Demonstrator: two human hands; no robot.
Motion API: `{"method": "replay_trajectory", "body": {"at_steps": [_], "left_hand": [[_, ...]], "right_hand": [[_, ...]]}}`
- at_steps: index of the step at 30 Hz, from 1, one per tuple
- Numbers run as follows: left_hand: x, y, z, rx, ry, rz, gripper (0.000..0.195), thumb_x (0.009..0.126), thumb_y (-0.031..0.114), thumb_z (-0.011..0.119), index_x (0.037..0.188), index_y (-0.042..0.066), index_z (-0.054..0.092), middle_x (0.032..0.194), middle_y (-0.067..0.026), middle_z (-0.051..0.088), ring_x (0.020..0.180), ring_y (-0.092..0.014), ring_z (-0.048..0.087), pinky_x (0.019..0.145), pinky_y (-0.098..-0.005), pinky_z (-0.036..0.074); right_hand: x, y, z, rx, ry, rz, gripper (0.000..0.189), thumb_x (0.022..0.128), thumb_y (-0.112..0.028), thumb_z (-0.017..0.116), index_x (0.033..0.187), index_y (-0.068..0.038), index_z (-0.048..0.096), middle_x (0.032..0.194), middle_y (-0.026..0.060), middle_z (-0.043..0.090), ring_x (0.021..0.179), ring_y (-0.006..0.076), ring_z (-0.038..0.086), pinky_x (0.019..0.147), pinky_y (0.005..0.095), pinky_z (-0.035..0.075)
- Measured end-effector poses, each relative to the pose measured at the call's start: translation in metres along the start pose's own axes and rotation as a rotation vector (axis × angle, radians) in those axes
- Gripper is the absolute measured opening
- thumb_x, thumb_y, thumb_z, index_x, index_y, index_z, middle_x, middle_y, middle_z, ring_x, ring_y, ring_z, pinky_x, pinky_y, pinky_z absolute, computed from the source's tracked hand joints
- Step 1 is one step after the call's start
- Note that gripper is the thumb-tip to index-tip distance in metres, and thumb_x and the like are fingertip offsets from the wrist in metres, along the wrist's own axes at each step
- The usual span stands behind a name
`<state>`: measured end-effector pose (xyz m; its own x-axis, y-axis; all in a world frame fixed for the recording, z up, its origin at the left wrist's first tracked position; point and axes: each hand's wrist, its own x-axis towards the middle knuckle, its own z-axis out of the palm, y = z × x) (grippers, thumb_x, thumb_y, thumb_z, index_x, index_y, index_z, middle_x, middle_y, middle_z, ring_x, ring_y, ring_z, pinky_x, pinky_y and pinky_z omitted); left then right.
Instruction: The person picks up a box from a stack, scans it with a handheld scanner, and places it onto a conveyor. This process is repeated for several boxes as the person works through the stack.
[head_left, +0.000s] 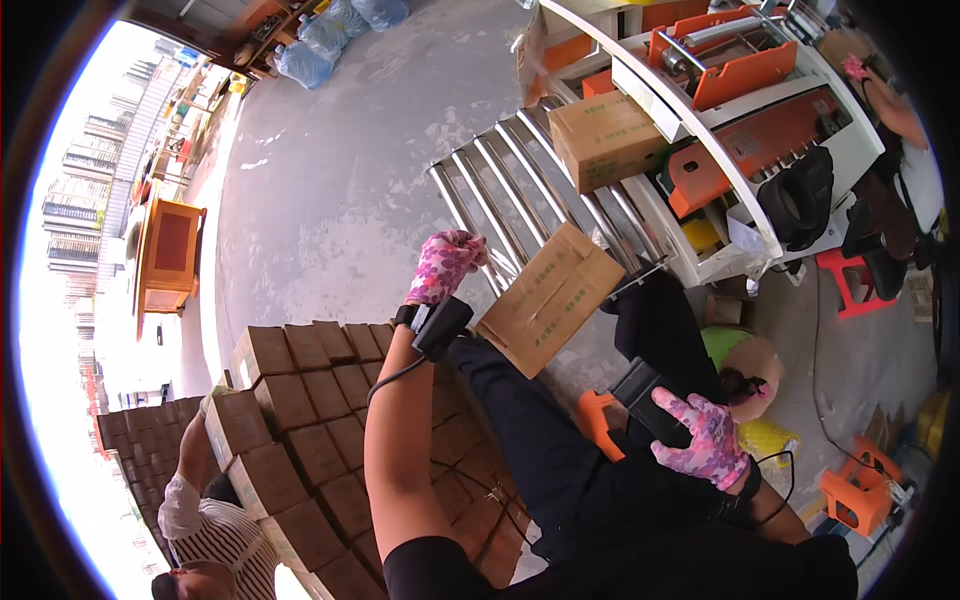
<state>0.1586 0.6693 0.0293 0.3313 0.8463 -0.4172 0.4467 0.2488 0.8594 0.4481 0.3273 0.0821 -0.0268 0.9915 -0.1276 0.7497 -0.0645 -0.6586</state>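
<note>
My left hand (448, 262), in a pink flowered glove, is curled into a fist beside the near end of the roller conveyor (517, 176). A black device (442, 328) is strapped to that wrist. A closed cardboard carton (551, 300) with green printing sits at the conveyor's end, above my knees, just apart from the fist. My right hand (701, 439), gloved alike, has its fingers spread against a black block-shaped object (649, 401) over my thigh; whether it grips this is unclear. Next to the block shows an orange piece (600, 424), partly hidden.
Another carton (604, 139) lies on the rollers by the white and orange carton-sealing machine (750, 112). Stacked cartons (330, 420) stand at my left, with a person in a striped apron (225, 540) beside them. Stools (859, 487) and a cable (817, 360) are at right, where another person (892, 112) works.
</note>
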Motion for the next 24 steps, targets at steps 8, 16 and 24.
{"method": "replay_trajectory", "body": {"at_steps": [8,16,24], "left_hand": [[-0.018,-0.025,0.04,0.27,-0.366,-0.062,0.03,0.091,0.015,0.063,0.117,0.001,0.062,0.101,-0.0045,0.069,0.087,-0.015,0.065,0.077,-0.0295,0.05],[0.01,-0.079,0.036,0.748,-0.361,0.313,0.024,0.078,0.025,0.066,0.095,0.009,0.074,0.098,-0.0153,0.071,0.092,-0.03,0.07,0.071,-0.0388,0.054],[-0.093,0.029,0.063,0.539,0.297,0.195,0.09,0.082,0.059,0.063,0.143,-0.001,0.037,0.124,-0.03,0.057,0.113,-0.038,0.059,0.096,-0.0449,0.047]], "right_hand": [[0.105,-0.01,0.029,-0.05,-0.24,0.037,0.067,0.07,-0.038,0.071,0.132,-0.021,0.057,0.083,0.0158,0.066,0.081,0.0336,0.065,0.074,0.0434,0.053],[0.161,-0.063,0.017,0.092,-0.335,-0.026,0.053,0.068,-0.023,0.074,0.117,-0.004,0.067,0.114,0.0205,0.066,0.107,0.0327,0.064,0.095,0.0363,0.049],[0.123,0.008,0.021,0.09,-0.233,0.007,0.051,0.07,-0.015,0.076,0.118,-0.002,0.065,0.114,0.0198,0.067,0.108,0.031,0.065,0.096,0.0351,0.049]]}}
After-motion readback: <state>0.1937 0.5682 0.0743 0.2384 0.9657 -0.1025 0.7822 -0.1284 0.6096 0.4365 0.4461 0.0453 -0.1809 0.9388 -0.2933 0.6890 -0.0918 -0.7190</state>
